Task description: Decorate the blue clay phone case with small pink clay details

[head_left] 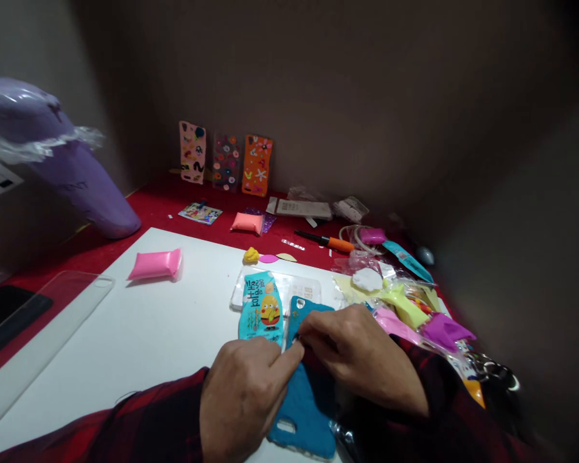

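A blue phone case [302, 431], its surface looking like soft clay, lies in front of me on the white board. My left hand [248, 386] is closed, and its thumb and index finger reach over the left edge of the case. On the upper part of the case, my right hand [361, 354] is closed in a pinch, its fingertips meeting those of my left. Whatever sits between the fingertips is too small and hidden to name. Just beyond my left hand rests a turquoise snack packet [263, 308], overlapping a clear plastic package [309, 289].
A pink clay packet [155, 265] and a yellow lump [251, 255] lie on the board [197, 321]. Opened clay packets [405, 305] crowd the right. Behind, on red cloth, are an orange-handled tool [338, 244] and decorated cases [257, 164] against the wall. A purple wrapped object [77, 173] leans at left.
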{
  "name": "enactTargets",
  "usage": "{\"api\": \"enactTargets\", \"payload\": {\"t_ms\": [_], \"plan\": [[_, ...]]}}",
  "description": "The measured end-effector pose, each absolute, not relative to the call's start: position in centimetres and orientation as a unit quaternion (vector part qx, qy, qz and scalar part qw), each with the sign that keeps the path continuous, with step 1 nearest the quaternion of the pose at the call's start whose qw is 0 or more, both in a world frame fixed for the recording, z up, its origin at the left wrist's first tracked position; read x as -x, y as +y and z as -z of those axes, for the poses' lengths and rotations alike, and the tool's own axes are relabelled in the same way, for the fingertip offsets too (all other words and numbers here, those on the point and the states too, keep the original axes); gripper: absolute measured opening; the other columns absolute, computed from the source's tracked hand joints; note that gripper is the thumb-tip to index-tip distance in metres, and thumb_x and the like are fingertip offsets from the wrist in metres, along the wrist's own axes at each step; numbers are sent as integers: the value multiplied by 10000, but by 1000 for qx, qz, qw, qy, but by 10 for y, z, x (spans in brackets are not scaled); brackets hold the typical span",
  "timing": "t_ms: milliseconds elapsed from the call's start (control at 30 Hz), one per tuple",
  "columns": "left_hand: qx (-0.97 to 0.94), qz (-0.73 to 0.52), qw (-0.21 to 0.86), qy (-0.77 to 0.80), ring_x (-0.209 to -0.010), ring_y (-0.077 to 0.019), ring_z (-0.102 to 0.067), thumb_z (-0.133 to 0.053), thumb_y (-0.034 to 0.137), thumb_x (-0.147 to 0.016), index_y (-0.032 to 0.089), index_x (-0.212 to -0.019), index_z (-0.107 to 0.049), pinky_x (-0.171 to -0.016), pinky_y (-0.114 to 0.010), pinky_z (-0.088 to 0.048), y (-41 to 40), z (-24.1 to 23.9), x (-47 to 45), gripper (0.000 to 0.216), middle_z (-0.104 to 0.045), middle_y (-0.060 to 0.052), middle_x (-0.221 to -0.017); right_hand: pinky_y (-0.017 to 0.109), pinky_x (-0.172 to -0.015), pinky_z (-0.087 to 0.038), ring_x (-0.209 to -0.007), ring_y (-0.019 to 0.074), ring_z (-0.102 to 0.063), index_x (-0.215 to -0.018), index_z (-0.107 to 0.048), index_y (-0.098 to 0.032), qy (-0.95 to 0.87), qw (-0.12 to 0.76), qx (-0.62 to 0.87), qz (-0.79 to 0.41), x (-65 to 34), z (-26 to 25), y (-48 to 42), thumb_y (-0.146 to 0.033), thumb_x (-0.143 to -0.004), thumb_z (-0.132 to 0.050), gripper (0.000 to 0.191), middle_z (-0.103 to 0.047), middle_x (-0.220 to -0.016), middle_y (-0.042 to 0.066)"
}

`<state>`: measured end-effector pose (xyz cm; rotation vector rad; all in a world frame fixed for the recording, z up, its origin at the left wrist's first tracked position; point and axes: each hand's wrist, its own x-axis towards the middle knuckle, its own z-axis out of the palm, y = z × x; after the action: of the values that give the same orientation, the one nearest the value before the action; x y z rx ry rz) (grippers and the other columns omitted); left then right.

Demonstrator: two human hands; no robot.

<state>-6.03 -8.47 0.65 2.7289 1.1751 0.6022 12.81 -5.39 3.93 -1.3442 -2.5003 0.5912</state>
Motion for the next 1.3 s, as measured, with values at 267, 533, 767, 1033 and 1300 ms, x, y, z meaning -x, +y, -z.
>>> {"api": "enactTargets", "payload": {"t_ms": [267,533,767,1033,1300], "plan": [[-901,-192,38,387,-510,-210,-568,-426,180,-873,152,-1019,-594,-428,-322,-438,-85,-6,59,225,-593,-23,-610,218,-551,-308,-573,96,-549,-781,-627,-209,-853,116,464,-211,-128,-40,-54,-132,-824,-521,138,-640,-650,-26],[-891,-248,53,378,-513,-190,-571,-394,175,-883,141,-1002,-610,-447,-292,-420,-82,-9,60,249,-604,-27,-595,220,-552,-320,-574,101,-559,-804,-642,-211,-850,116,466,-215,-127,-40,-54,-120,-821,-515,158,-652,-655,-20],[-861,-281,121,406,-588,-190,-607,-411,202,-883,166,-828,-630,-513,-288,-426,-74,-10,63,228,-637,-34,-637,218,-560,-336,-575,106,-567,-840,-644,-215,-851,116,463,-217,-128,-39,-54,-117,-825,-502,173,-661,-671,-12],[-867,-272,119,399,-566,-187,-600,-415,207,-884,171,-865,-640,-501,-283,-404,-74,-9,63,229,-633,-24,-627,218,-551,-330,-576,109,-577,-823,-649,-219,-854,114,462,-211,-127,-38,-53,-123,-829,-504,174,-663,-659,-15],[-856,-297,127,404,-597,-168,-610,-405,219,-886,172,-833,-648,-524,-259,-427,-74,-8,63,253,-653,-30,-642,227,-578,-364,-605,122,-597,-882,-648,-216,-848,128,463,-224,-127,-39,-54,-149,-864,-469,192,-673,-693,-3]]}}
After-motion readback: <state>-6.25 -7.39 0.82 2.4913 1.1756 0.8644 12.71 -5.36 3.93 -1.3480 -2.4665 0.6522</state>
